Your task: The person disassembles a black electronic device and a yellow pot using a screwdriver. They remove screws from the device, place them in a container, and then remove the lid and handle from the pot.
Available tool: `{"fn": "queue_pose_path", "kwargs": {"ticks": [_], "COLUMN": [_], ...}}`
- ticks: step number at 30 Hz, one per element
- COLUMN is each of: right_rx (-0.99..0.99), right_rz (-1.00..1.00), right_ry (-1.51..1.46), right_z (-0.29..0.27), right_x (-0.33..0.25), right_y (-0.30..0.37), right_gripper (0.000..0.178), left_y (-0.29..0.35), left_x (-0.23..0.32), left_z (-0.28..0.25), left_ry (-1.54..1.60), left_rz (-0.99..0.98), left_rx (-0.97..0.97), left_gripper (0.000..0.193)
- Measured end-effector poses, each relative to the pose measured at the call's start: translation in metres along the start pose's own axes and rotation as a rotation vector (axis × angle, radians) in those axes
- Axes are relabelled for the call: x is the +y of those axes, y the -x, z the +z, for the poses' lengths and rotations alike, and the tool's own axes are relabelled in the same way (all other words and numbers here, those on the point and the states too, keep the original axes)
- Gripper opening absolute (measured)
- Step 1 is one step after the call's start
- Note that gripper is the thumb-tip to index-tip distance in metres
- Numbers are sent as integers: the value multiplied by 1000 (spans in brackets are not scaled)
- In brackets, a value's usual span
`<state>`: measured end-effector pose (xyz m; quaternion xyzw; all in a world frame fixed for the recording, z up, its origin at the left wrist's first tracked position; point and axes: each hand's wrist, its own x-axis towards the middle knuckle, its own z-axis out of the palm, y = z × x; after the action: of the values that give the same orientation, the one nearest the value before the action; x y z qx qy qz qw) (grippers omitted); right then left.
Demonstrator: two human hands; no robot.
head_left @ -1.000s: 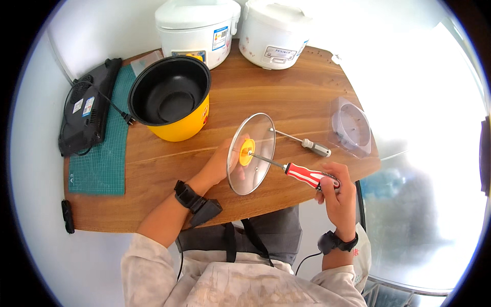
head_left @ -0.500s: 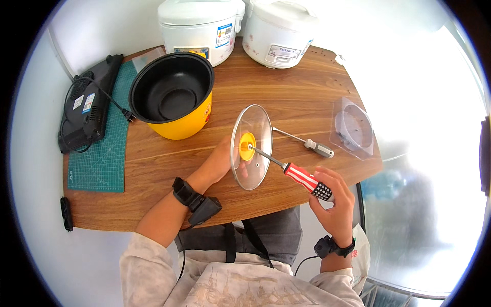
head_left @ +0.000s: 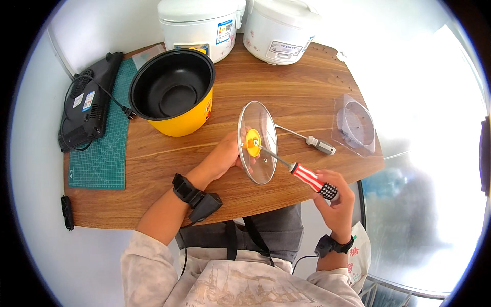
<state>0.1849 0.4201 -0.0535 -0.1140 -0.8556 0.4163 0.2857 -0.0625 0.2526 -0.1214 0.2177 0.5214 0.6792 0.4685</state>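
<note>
Head view: left hand (head_left: 225,156) is gripping the lid (head_left: 258,142) upright above the table's near edge; right hand (head_left: 335,204) is pinching the screwdriver (head_left: 302,174) at the knob (head_left: 252,143). The glass looks fragile and slippery, so holding by rim and knob is safest.

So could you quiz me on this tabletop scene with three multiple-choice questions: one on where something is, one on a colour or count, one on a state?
1. Where does the spare grey-handled screwdriver lie?
A. on the green mat
B. on the table right of the glass lid
C. inside the yellow pot

2. How many white rice cookers stand at the table's far edge?
A. one
B. two
C. four

3. How is the glass lid placed?
A. flat on the table
B. on the pot
C. held on edge by the left hand

Answers: B, it rests on bare wood beside the lid; B, two white bodies stand side by side; C, the left hand props it while the right hand points the red-striped screwdriver at its yellow knob.
</note>
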Motion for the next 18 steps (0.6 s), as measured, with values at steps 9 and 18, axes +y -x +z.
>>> {"fn": "queue_pose_path", "kwargs": {"ticks": [9,18], "right_rx": [94,-76], "right_rz": [26,-33], "right_ry": [301,280], "right_z": [-8,19], "right_x": [28,79], "right_y": [-61,-127], "right_gripper": [31,32], "left_y": [-3,-3], "left_x": [2,-4], "left_z": [-3,-6], "left_ry": [21,30], "left_rz": [-24,12], "left_rx": [-41,-69], "left_gripper": [52,50]}}
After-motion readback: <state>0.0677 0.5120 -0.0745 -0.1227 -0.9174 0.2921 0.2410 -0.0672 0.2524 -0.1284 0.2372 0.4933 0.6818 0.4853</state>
